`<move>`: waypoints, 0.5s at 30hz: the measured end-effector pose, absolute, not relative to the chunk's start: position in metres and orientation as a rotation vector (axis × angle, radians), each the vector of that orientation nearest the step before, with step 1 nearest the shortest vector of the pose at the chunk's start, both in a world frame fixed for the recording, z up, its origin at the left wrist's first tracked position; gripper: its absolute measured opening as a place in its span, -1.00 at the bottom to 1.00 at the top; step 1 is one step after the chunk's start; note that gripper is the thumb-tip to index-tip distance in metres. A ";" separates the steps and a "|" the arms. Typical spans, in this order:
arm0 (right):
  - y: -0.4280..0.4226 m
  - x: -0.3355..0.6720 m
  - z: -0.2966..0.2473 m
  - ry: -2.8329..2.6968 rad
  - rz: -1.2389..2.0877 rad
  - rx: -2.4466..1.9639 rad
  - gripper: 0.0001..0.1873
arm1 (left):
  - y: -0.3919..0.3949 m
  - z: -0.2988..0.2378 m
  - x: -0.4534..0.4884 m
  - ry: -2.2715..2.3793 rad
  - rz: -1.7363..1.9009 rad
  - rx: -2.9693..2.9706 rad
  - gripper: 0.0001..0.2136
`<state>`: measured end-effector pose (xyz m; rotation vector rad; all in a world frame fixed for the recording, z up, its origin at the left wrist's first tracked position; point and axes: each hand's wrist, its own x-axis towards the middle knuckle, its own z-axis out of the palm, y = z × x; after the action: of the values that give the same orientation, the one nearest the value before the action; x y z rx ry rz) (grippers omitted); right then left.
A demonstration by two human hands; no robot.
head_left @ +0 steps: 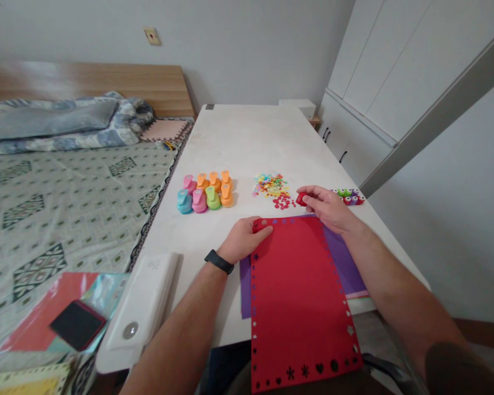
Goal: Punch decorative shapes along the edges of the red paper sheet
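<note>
A red sheet of paper [300,296] with small shapes punched along its edges lies on the white table [239,137], over a purple sheet [346,263]. My left hand [242,238] rests on the red sheet's far left corner, thumb pressed on top, pinching it. My right hand [327,206] is just beyond the sheet's far right corner, fingers closed on a small red punch [301,199]. Red cut-outs [283,202] lie next to it.
Several large coloured punches [206,192] stand in a cluster left of a heap of confetti shapes [270,184]. A row of small punches [349,196] sits by the right edge. A white device [142,302] lies front left. A bed [66,181] is on the left.
</note>
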<state>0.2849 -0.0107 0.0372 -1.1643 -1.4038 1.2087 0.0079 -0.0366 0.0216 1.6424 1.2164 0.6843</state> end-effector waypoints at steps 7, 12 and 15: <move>-0.016 0.283 0.033 -1.134 1.338 -1.071 -0.65 | -0.034 0.017 0.006 1.194 0.641 1.735 -0.64; -0.022 0.285 0.039 -1.103 1.453 -1.004 -0.70 | -0.035 0.017 0.007 1.198 0.632 1.714 -0.64; -0.024 0.286 0.040 -1.093 1.492 -0.969 -0.70 | -0.035 0.018 0.008 1.206 0.611 1.727 -0.62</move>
<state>0.2860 -0.0241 0.0396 -0.9685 -1.0933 1.4919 0.0080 -0.0346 0.0179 1.7273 1.2058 0.6107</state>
